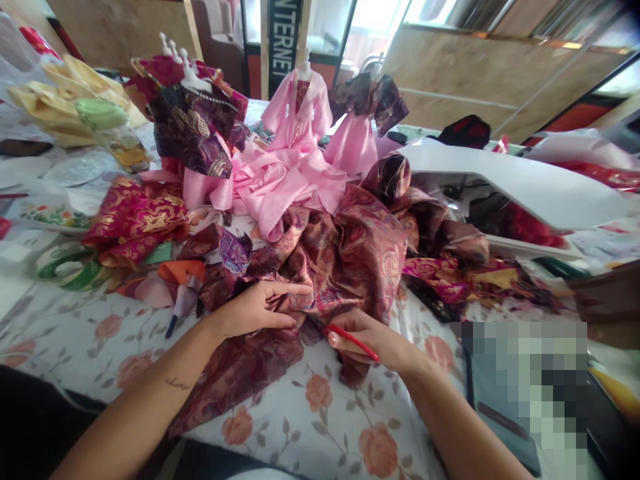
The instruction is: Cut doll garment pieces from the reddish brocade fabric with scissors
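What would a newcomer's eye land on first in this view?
Probably the copper-brown patterned fabric heaped mid-table, with the left hand gripping its near part and the right hand beside it holding a slim red tool. Behind that, a miniature pink long-sleeved dress stands on a small white mannequin, above loose pink fabric. Magenta-and-gold brocade glints at the left.
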### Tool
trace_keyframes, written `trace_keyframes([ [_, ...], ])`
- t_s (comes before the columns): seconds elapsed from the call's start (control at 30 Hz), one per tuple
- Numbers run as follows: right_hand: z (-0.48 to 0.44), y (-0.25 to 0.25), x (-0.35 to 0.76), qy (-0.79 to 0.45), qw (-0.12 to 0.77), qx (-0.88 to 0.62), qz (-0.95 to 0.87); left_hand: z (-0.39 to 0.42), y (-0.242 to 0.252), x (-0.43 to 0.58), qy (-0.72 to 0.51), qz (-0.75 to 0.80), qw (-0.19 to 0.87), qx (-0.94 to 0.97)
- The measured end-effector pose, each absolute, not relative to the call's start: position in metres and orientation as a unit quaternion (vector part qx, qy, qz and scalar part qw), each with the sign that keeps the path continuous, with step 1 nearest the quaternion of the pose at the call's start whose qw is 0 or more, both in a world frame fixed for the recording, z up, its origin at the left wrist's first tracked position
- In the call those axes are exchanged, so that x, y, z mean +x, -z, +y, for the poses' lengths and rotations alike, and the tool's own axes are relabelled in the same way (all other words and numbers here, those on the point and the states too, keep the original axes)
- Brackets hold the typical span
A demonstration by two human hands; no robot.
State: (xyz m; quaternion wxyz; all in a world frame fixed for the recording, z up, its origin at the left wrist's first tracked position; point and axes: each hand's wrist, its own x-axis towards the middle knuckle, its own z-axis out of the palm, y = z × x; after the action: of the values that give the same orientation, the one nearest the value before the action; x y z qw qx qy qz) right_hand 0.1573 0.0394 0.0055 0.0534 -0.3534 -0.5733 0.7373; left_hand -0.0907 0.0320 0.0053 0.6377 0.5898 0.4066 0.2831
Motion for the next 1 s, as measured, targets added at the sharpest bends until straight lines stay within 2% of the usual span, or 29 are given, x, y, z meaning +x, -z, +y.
trace_keyframes([
  [1.0, 0.035, -0.012, 0.151, -0.746, 0.057, -0.326, -0.578, 0.03, -0.007, -0.089, -0.284, 0.405, 0.638, 0.591],
])
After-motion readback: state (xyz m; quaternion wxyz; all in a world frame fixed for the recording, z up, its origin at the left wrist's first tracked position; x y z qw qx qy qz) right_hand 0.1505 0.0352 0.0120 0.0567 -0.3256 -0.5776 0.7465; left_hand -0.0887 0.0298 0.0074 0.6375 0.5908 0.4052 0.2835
